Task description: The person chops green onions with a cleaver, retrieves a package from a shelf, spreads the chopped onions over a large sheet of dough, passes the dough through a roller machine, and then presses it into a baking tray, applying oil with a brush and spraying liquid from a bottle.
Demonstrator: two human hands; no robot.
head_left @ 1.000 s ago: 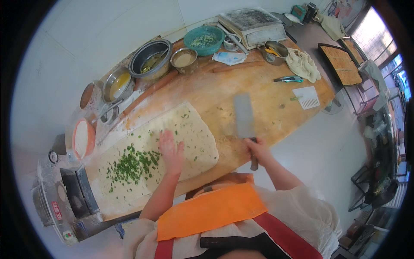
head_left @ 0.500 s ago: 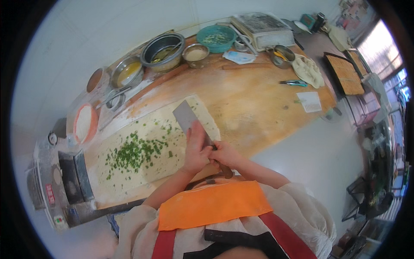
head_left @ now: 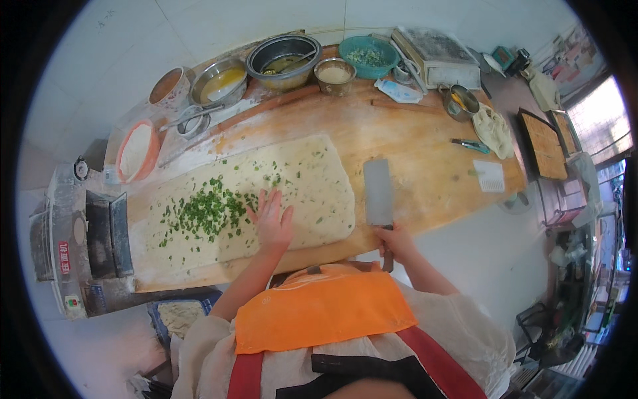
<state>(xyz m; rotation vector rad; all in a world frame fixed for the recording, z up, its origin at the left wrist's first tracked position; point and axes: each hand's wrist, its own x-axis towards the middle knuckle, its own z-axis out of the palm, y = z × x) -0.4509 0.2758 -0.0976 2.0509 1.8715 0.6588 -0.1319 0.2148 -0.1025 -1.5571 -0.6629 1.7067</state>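
A broad sheet of dough (head_left: 306, 173) lies across the wooden worktop. Chopped green scallions (head_left: 209, 209) are heaped on its left half, with scattered bits toward the right. My left hand (head_left: 271, 223) is over the dough at the right side of the heap, fingers spread and holding nothing; whether it touches the dough I cannot tell. At the worktop's near edge, right of the dough, my right hand (head_left: 397, 244) grips the dark handle of a cleaver (head_left: 379, 193). The cleaver's wide blade lies over the bare wood, pointing away from me.
Along the back stand a bowl of yellow liquid (head_left: 222, 85), a dark basin (head_left: 282, 63), a teal basket (head_left: 369, 56) and a scale (head_left: 438, 56). A pink bowl of flour (head_left: 138, 151) and a dough-rolling machine (head_left: 86, 243) are at left. A utility knife (head_left: 470, 145) and white scraper (head_left: 490, 176) lie right.
My hands have parted. The right hand has carried the cleaver rightward off the dough, and the left has let go and opened near the scallions. The view has shifted slightly.
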